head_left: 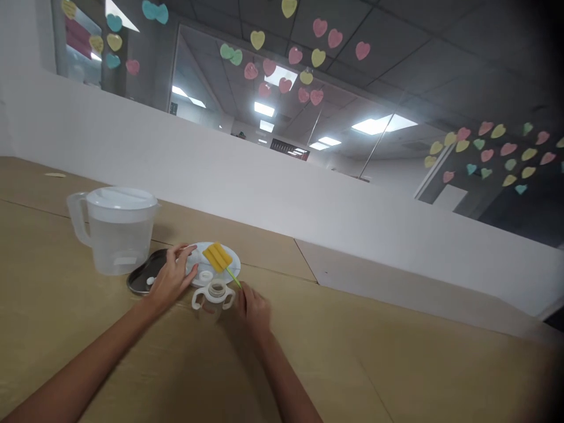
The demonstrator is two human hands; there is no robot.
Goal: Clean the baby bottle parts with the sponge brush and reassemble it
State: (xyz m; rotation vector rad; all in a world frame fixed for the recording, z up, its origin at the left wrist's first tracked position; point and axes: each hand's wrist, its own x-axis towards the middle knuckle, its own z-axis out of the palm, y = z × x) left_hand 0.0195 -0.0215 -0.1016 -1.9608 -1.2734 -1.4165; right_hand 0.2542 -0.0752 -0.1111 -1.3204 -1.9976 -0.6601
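Observation:
My right hand (254,308) is closed round the thin green handle of a sponge brush (217,257). The brush's yellow sponge head is over a white plate (235,267). My left hand (176,271) reaches to the plate's left side, thumb and fingers curved about a clear cap (191,258); its outline is faint. Between my hands stands a clear baby bottle (211,302), uncapped, with a white two-handled ring round its neck. A small white ring (205,275) lies at the plate's near edge.
A lidded translucent pitcher (121,235) stands on the left, its handle turned left. Partly behind my left hand is a dark tray (143,273) with a small white piece (150,281) in it. A low white wall (264,188) and window run behind the wooden table (330,352).

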